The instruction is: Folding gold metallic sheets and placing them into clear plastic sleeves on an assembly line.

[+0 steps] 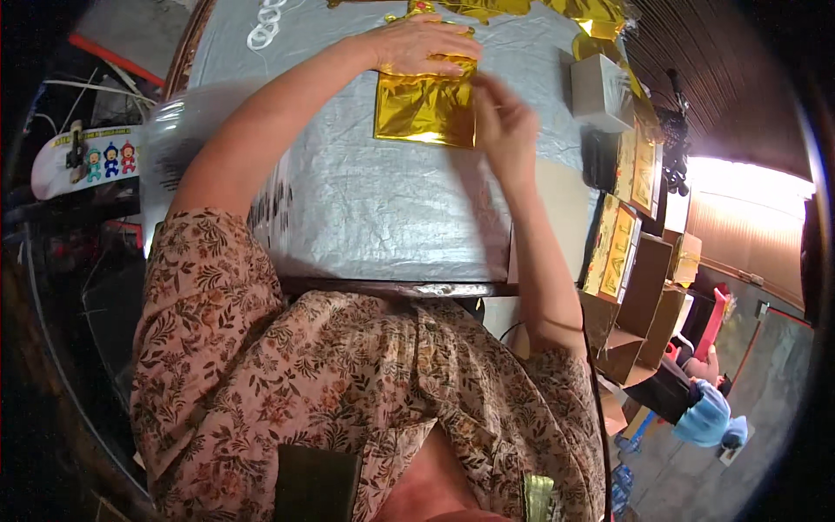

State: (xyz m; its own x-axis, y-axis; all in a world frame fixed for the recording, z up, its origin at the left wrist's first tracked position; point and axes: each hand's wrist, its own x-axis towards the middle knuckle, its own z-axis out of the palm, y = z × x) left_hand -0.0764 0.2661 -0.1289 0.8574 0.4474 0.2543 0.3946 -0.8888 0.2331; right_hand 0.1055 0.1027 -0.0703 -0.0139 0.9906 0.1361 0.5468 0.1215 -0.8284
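A shiny gold foil bag lies flat on the silver-grey covered table. Spread across its upper part is my left hand, open, with the palm down. My right hand is at the bag's right edge, its fingers curled in and somewhat blurred. Whether those fingers pinch the foil or something small cannot be made out. Beyond my left hand, part of a red and gold decoration shows at the top of the picture.
More gold foil pieces lie along the far edge. White rings rest at far left, above clear plastic. A white box stands at the right. Cardboard boxes are beside the table; farther right is another person in blue.
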